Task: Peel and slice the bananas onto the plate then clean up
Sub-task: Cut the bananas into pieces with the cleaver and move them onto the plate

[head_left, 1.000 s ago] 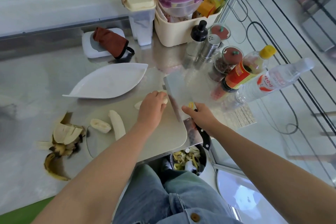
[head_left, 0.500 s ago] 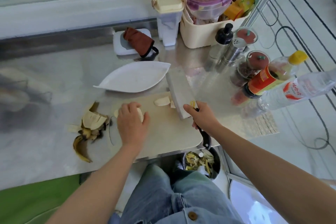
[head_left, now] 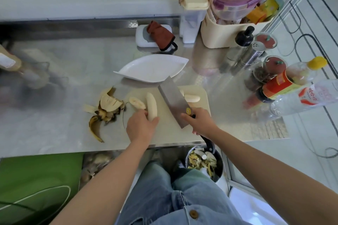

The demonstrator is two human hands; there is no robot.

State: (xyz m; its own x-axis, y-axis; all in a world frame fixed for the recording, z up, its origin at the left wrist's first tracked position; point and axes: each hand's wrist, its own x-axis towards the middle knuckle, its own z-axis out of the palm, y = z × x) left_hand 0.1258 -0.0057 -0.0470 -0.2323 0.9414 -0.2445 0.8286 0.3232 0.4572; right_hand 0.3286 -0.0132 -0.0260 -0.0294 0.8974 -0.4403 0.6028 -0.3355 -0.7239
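Peeled banana [head_left: 151,104]: near end covered by left grip [head_left: 140,129]. Banana piece [head_left: 182,92]: partly hidden behind cleaver [head_left: 173,102]. Left-edge object [head_left: 12,64]: blurred, cut off, unidentified.

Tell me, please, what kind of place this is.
Probably a home kitchen: a steel counter holds a cutting board with a peeled banana and a cleaver, and a metal shaker and sauce bottle stand nearby.
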